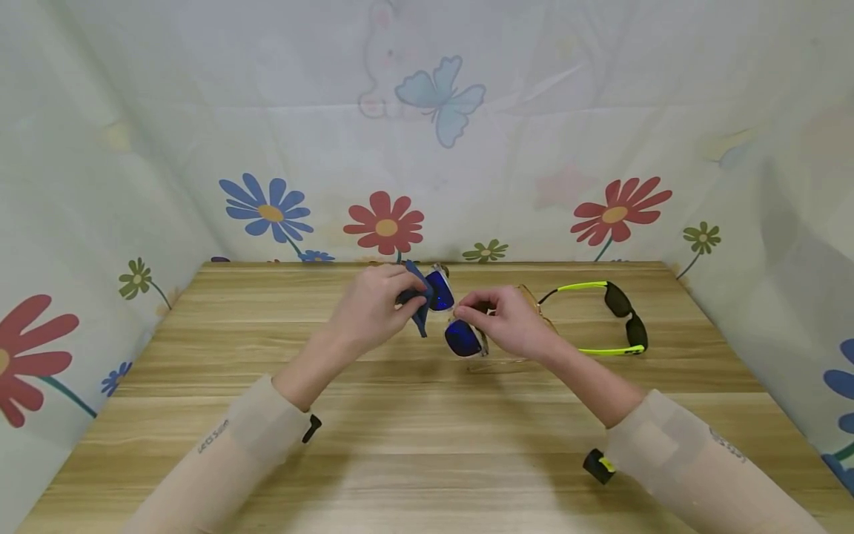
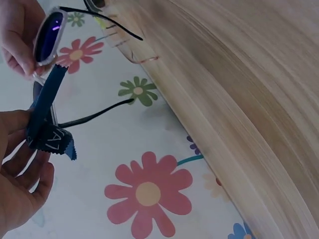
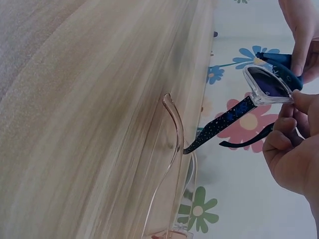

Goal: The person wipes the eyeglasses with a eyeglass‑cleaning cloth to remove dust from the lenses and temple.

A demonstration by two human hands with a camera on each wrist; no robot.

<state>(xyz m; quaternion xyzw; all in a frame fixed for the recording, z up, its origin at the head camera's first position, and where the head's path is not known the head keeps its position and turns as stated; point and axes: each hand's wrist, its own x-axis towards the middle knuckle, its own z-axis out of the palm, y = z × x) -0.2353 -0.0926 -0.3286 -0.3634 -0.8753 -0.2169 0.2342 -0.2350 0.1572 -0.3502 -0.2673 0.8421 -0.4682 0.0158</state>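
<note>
Held above the table is a pair of sunglasses [image 1: 462, 338] with blue mirrored lenses, a clear frame and dark temples. My right hand [image 1: 512, 320] pinches the frame near the bridge between thumb and fingertips. A dark blue cleaning cloth [image 2: 47, 107] with zigzag edges and pale lettering is pinched by my left hand [image 1: 382, 302]. In the left wrist view the cloth lies against one lens and partly covers it. The other lens stays uncovered. From the right wrist view, one speckled dark temple [image 3: 224, 121] points away from the hands, unfolded.
Glasses with clear, amber-tinted frames [image 3: 174, 144] lie on the wooden table [image 1: 400, 445] beneath and beside my right hand. Further right are black sunglasses [image 1: 636, 331] with neon yellow temples. A flower-printed cloth backdrop [image 1: 320, 141] stands along the table's back and sides.
</note>
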